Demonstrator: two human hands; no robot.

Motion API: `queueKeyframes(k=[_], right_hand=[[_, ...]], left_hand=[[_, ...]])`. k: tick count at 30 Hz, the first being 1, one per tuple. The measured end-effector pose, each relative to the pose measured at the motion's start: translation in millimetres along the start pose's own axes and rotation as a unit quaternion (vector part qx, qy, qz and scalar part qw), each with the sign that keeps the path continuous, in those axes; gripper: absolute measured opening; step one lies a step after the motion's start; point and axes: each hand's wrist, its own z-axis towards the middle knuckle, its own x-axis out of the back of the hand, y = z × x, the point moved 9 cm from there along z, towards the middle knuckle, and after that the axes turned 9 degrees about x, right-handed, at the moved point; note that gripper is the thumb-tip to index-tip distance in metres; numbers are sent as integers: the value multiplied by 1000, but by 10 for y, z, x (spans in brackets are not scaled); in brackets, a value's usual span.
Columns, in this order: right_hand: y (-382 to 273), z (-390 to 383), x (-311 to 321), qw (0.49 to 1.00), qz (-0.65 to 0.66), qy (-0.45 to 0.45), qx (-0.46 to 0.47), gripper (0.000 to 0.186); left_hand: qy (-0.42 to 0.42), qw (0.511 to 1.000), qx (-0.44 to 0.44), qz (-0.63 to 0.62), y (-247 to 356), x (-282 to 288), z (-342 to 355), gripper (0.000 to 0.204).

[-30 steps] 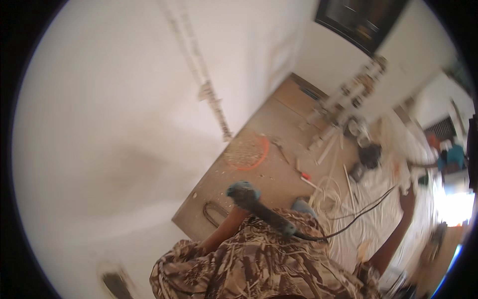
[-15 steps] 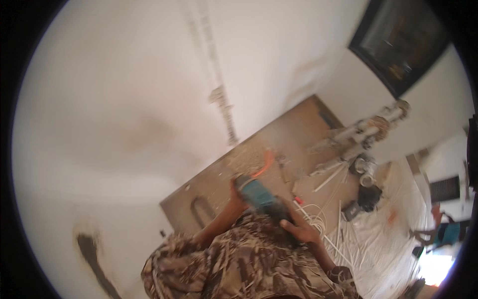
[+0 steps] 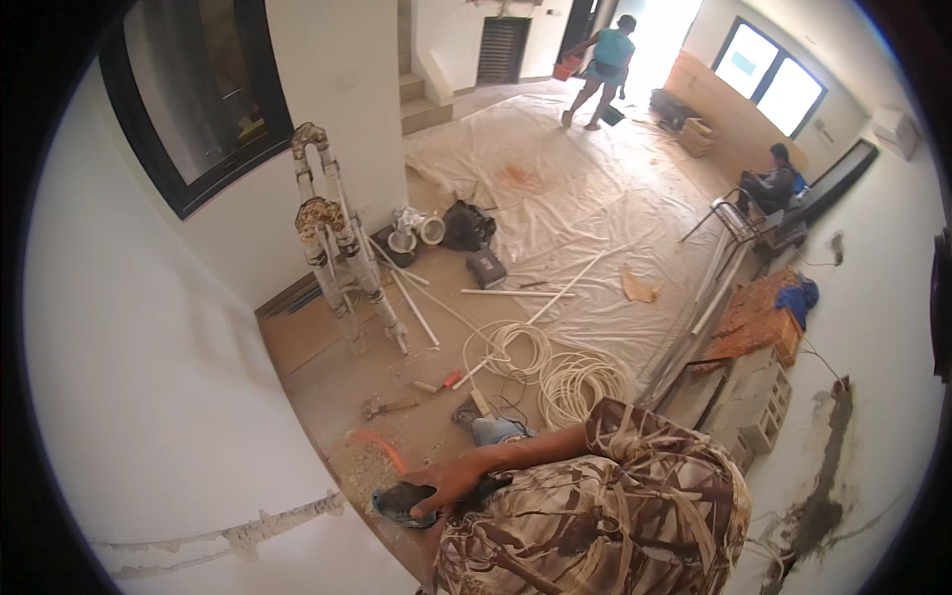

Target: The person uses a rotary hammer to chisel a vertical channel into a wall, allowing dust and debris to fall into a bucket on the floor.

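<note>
My right hand (image 3: 451, 485) is closed around a teal and black power tool (image 3: 405, 506), low in front of me beside the white wall. Its fingers wrap over the tool's dark body, and much of the tool is hidden by the hand and my camouflage-patterned clothing. A sliver of skin below the tool looks like part of my left hand (image 3: 428, 543); its fingers are hidden. Close by on the floor lie rubble and an orange curved strip (image 3: 381, 448). A hammer (image 3: 399, 404) lies a little farther off.
Coils of white tubing (image 3: 585, 387) and loose white pipes (image 3: 416, 309) lie ahead. A spattered pole frame (image 3: 337, 238) stands at left. Plastic sheeting (image 3: 555, 228) covers the floor. Hollow blocks (image 3: 764, 402) line the right. One person (image 3: 607, 59) walks carrying containers; another (image 3: 773, 183) sits.
My view has swung to the right, bringing the room and two people into sight. The tool now appears lower and farther left, still in my right hand; my left hand has become mostly hidden.
</note>
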Motion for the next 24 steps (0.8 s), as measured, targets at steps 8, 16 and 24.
queueKeyframes(k=[8, 16, 24], right_hand=[[-894, -158, 1157, 995, -37, 94, 24, 95], [-1616, -12, 1704, 993, -57, 104, 14, 96], [-1450, -17, 1791, 994, -62, 80, 27, 96]], left_hand=[[-116, 984, 118, -61, 423, -965, 1079, 53], [-125, 972, 174, -99, 955, -1249, 1555, 55], [-87, 965, 176, -174, 940, -1052, 1773, 57]])
